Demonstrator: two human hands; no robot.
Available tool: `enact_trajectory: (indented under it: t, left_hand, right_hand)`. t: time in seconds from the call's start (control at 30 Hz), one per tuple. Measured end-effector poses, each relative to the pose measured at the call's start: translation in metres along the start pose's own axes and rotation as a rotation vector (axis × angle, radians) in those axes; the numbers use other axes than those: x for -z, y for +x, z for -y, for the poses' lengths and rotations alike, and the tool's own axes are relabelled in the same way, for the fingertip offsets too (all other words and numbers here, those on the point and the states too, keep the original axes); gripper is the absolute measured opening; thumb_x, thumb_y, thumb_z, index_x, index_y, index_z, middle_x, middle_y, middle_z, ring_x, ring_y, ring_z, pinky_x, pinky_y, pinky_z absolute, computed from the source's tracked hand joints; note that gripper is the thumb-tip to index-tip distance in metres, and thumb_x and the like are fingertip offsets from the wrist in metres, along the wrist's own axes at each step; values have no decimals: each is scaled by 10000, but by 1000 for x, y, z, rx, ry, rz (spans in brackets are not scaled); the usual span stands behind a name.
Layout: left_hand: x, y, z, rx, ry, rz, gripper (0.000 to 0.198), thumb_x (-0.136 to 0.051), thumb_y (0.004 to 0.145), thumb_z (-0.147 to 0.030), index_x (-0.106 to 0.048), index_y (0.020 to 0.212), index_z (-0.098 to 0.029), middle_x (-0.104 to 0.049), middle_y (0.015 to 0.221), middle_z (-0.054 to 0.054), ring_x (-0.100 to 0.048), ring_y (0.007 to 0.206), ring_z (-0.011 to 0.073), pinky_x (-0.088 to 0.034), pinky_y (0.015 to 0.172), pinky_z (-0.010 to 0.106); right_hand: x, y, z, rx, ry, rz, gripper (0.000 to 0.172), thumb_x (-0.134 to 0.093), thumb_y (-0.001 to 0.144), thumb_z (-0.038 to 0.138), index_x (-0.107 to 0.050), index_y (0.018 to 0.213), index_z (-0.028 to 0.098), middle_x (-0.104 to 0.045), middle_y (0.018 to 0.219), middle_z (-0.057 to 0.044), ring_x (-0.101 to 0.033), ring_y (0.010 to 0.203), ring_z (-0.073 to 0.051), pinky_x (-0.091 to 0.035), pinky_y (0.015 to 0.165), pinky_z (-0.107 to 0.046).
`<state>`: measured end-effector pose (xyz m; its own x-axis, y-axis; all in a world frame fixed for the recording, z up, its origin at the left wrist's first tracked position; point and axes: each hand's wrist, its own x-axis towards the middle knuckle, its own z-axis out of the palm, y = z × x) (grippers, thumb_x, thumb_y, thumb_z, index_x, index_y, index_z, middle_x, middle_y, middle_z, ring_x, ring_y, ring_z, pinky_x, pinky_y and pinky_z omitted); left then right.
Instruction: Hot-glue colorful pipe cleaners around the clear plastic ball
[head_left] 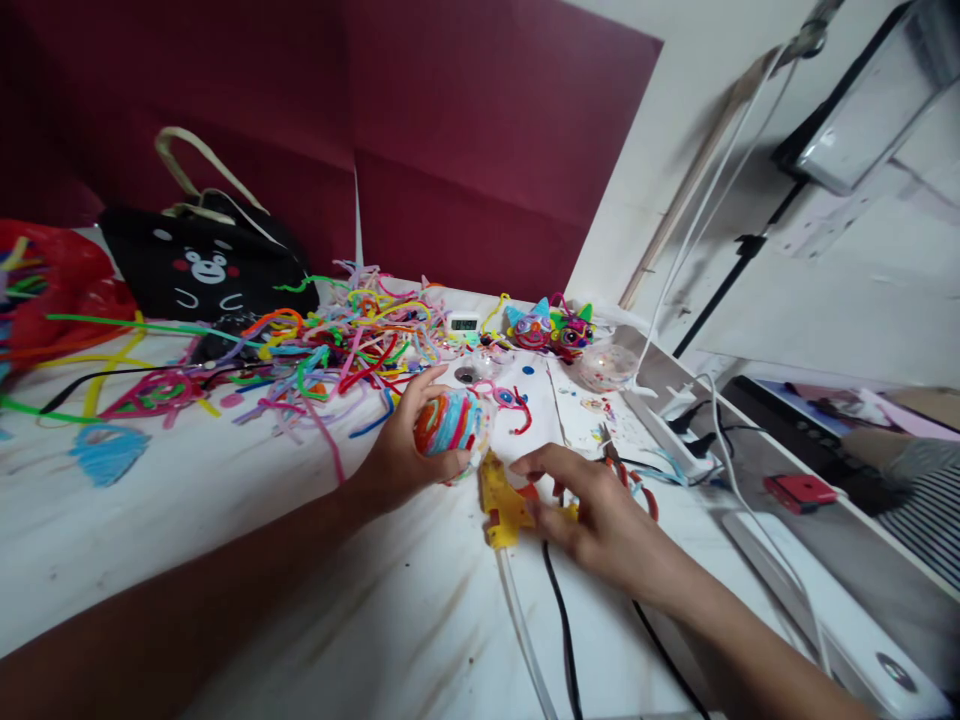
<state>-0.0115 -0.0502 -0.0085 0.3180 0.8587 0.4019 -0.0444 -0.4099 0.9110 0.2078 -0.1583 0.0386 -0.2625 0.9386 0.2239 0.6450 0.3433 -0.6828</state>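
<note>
My left hand (pixel 409 450) is closed around a clear ball (pixel 451 432) covered with stripes of orange, blue, red and white pipe cleaner. Just to its right, a yellow hot glue gun (pixel 498 503) points its nozzle toward the ball, and a long glue stick (pixel 517 610) trails from its back end. My right hand (pixel 581 500) hovers at the gun's orange trigger and handle with thumb and fingers apart. Part of the handle is hidden behind that hand. A small pink pipe-cleaner piece with a blue eye (pixel 507 398) lies beyond the ball.
Loose pipe cleaners (pixel 360 335) pile up at the back left, before a black bag (pixel 206 265). Two cat-eared pipe-cleaner heads (pixel 531 328) and a small digital timer (pixel 464 325) stand behind. Scissors (pixel 611 450), a power strip (pixel 667 430) and black cables (pixel 559 620) lie right.
</note>
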Motion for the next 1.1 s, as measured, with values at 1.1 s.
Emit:
enact_trajectory:
  t: [1.1]
  left_hand:
    - [0,6,-18,429,-593,-74,480,-713,789,-410,-580,1218,-241,-688,1092,48,-678,934,215,-563,775,338]
  right_hand:
    - [-13,-3,-24,28,-276,120,584,-537,682,1,-583,1257,94,-565,1154,-140,-628,981,-246,-543,852,-384]
